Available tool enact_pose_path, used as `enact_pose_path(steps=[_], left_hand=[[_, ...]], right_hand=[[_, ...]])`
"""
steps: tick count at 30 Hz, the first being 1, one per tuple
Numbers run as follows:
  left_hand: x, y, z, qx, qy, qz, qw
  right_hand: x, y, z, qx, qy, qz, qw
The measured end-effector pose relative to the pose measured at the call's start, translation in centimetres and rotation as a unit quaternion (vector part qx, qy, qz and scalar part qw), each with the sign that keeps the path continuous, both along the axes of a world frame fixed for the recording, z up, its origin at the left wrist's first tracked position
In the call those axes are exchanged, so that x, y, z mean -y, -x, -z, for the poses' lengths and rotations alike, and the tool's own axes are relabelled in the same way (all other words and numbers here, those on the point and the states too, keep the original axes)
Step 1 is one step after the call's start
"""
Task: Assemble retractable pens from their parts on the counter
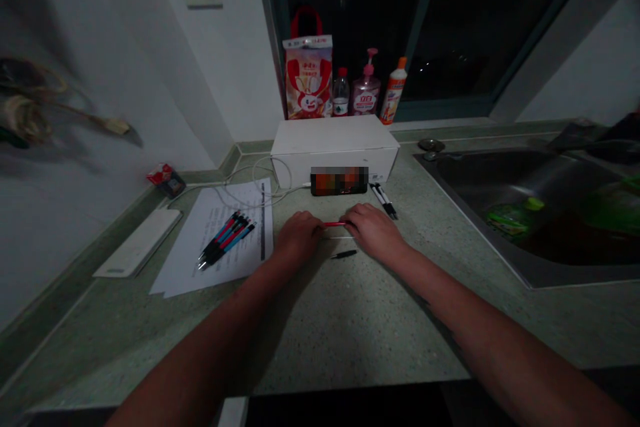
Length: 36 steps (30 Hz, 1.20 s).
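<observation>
Both bare forearms angle inward over the speckled grey-green bench (345, 333), backs of the hands up, wrists low. The left hand (299, 238) and right hand (374, 230) each keep a narrow grip, fingers closed on opposite ends of a slim red pen-like rod (335, 223), held level before a black rectangular phone (325, 187). The translucent pink pump bottle (366, 95) reads "立白"; print on the white paper sheets (200, 230) is too small to read.

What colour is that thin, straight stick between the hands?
The thin stick is red, seen best in the head view.
</observation>
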<state>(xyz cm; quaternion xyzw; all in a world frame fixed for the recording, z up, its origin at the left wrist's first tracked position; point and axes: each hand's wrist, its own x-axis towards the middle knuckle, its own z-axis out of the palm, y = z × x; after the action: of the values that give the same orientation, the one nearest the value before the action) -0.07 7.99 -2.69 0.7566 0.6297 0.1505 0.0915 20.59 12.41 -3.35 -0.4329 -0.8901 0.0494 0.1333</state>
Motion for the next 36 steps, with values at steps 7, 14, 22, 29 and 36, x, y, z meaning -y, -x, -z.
enact_pose_path(steps=[7, 14, 22, 29, 36], left_hand=[[0.0, 0.6, -0.2, 0.005, 0.007, -0.040, 0.999], [-0.2, 0.6, 0.2, 0.050, 0.002, -0.045, 0.998], [-0.2, 0.4, 0.8, 0.118, -0.008, -0.042, 0.992], [-0.1, 0.4, 1.3, 0.179, -0.022, -0.069, 0.981], [0.3, 0.6, 1.0, 0.045, -0.012, 0.067, 0.997]], right_hand=[[0.3, 0.0, -0.5, 0.008, 0.012, 0.007, 1.000], [0.4, 0.1, -0.2, -0.009, 0.011, -0.006, 1.000], [0.6, 0.1, -0.1, -0.016, 0.002, -0.042, 0.999], [0.6, 0.2, -0.1, -0.060, 0.013, 0.006, 0.998], [0.7, -0.2, -0.7, -0.094, 0.026, 0.129, 0.987]])
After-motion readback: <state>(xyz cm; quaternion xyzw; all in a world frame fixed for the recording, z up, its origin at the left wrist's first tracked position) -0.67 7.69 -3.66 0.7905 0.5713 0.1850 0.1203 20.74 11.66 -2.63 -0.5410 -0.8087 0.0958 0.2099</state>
